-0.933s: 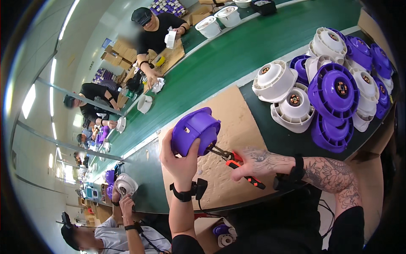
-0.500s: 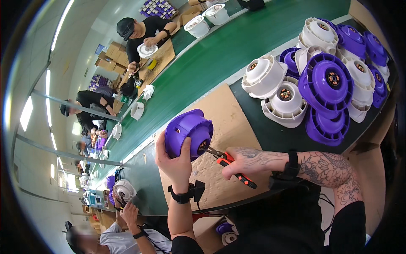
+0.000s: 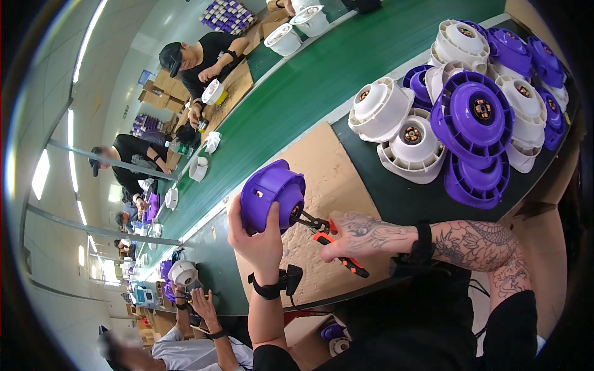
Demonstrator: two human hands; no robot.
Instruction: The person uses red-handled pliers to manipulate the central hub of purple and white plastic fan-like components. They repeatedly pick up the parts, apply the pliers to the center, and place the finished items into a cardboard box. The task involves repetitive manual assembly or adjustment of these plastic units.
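Observation:
Tilted above a cardboard sheet (image 3: 334, 167), a purple round plastic motor housing (image 3: 266, 188) is gripped by my left hand (image 3: 258, 241), thumb on its near side. Its copper-coloured motor core faces my right. My right hand (image 3: 356, 236) holds red-and-black pliers (image 3: 328, 238) by the handles. The handles are spread somewhat, and the jaws reach to the core at the housing's centre. Whether the tips pinch something there is too small to tell.
At the right lies a pile of white housings (image 3: 413, 136) and purple housings (image 3: 476, 111). Beyond the cardboard runs a green conveyor belt (image 3: 322, 80) with white housings (image 3: 283, 40) along it. Co-workers sit across it; another person (image 3: 185, 349) works close by at lower left.
The pliers' handles have spread wider in my right hand, with the jaws still at the core. My left hand keeps its hold. The nearby co-worker's hands and white housing have shifted.

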